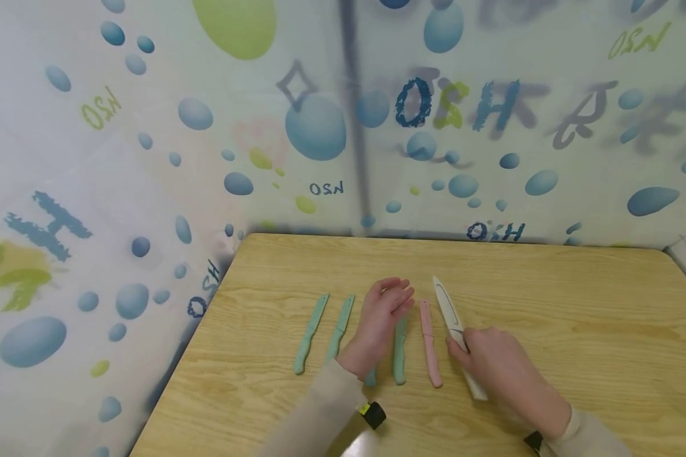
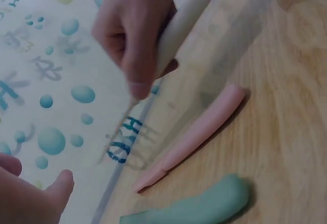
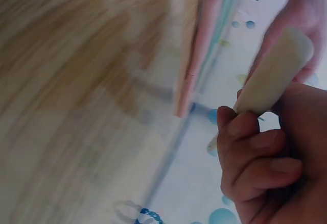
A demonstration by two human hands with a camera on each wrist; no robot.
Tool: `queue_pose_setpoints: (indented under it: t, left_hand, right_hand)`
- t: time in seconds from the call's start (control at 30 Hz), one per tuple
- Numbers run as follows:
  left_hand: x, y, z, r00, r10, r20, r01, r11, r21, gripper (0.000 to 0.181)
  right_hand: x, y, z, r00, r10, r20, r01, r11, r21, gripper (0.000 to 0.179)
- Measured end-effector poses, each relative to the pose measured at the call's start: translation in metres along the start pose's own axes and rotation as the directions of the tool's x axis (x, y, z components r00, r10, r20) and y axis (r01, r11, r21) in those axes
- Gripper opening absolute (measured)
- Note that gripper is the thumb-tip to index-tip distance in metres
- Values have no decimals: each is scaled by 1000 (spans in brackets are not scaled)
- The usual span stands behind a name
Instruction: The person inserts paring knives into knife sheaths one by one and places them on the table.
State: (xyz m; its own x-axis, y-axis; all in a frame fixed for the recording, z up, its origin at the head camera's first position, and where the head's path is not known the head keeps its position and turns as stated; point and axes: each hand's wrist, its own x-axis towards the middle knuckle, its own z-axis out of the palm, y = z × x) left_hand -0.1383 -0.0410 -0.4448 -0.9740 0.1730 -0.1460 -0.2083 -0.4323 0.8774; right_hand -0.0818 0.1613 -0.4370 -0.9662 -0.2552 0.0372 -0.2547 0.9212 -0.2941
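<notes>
My right hand [image 1: 500, 365] grips a white knife [image 1: 447, 308] near where handle and blade meet, blade tip toward the back wall. The back of its handle sticks out of the fist in the right wrist view. A pink knife [image 1: 430, 349] lies on the table left of it. My left hand [image 1: 380, 311] hovers over the row with fingers extended and holds nothing. It partly hides a bluish-green knife [image 1: 370, 379]. One green knife [image 1: 399, 358] lies just right of that hand; another green knife [image 1: 338, 330] and the leftmost green knife [image 1: 309, 343] lie left of it.
The knives lie side by side on a wood-grain table [image 1: 594, 317]. A patterned curtain-like wall [image 1: 457, 209] with blue and green spots stands along its back and left edges. A small black device [image 1: 373, 414] sits at my left wrist.
</notes>
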Motion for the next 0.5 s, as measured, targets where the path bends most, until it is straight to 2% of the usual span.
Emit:
queue_pose_setpoints:
  t: [0.1, 0.27, 0.5]
  left_hand:
    - [3, 6, -6, 999, 37, -14, -37, 999, 6, 38]
    - [2, 13, -12, 998, 60, -32, -60, 998, 21, 32]
    - [-3, 24, -25, 994, 88, -72, -79, 990, 121, 27]
  right_hand:
    - [2, 4, 3, 1000, 8, 16, -8, 1000, -12, 46]
    - [8, 12, 9, 999, -32, 11, 33, 997, -67, 51]
    - [14, 16, 17, 993, -11, 120, 24, 994, -109, 48]
